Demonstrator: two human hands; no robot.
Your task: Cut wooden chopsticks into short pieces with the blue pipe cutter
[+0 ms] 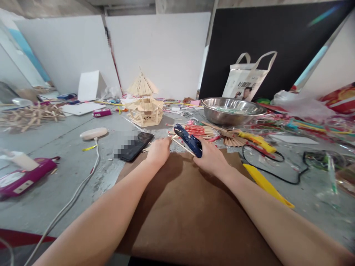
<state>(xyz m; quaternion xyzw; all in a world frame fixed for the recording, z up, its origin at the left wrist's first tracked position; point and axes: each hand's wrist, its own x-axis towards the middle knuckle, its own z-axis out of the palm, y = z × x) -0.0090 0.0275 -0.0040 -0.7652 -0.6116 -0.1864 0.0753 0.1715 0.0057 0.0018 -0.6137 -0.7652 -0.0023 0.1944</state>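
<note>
My left hand (158, 152) is closed, its fingertips pinching a thin pale wooden stick (183, 145) at the far edge of a brown sheet (183, 207). My right hand (213, 158) grips a dark blue hand tool (189, 139), which looks like a cutter. The tool's head points up and left, close to my left fingertips; its jaws are too small to make out. Just beyond both hands lies a bundle of wooden sticks (200, 130) with red on it. A black phone (137, 146) rests beside my left hand.
A wooden pavilion model (145, 111) stands ahead. Behind on the right are a metal basin (233, 112) and a white bag (244, 81). A yellow-handled tool (257, 142) and its black cord lie right. On the left, a white cable (83, 184) crosses the floor near a purple power strip (30, 177).
</note>
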